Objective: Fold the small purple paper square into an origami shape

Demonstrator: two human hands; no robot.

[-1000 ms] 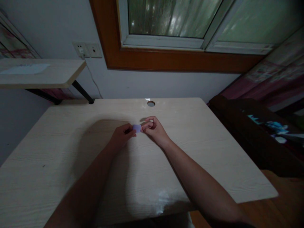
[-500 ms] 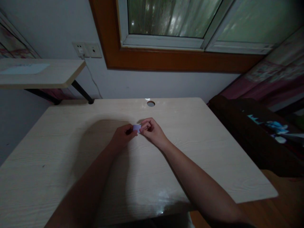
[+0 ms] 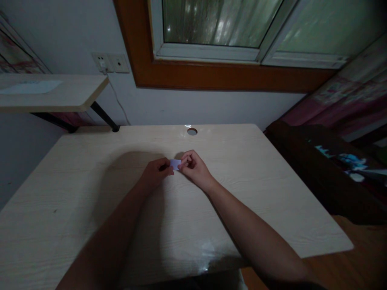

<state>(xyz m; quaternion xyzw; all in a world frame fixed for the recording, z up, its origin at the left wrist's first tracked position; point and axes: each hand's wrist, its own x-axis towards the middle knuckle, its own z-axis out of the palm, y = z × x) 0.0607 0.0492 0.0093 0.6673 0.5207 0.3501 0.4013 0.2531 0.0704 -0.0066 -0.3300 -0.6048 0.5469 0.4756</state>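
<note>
A small pale lilac piece of paper is held between both hands just above the light wooden table. My left hand pinches its left edge with curled fingers. From the other side, my right hand grips the paper's right edge, fingers bent and pressed together. The paper is mostly hidden by the fingertips, and the room is dim.
A round cable hole sits near the table's far edge. A wooden shelf juts out at the upper left, with a wall socket and cord beside it. A window is above. Dark furniture stands right of the table.
My right hand has shifted slightly left and closed tighter on the paper. The left hand has barely moved.
</note>
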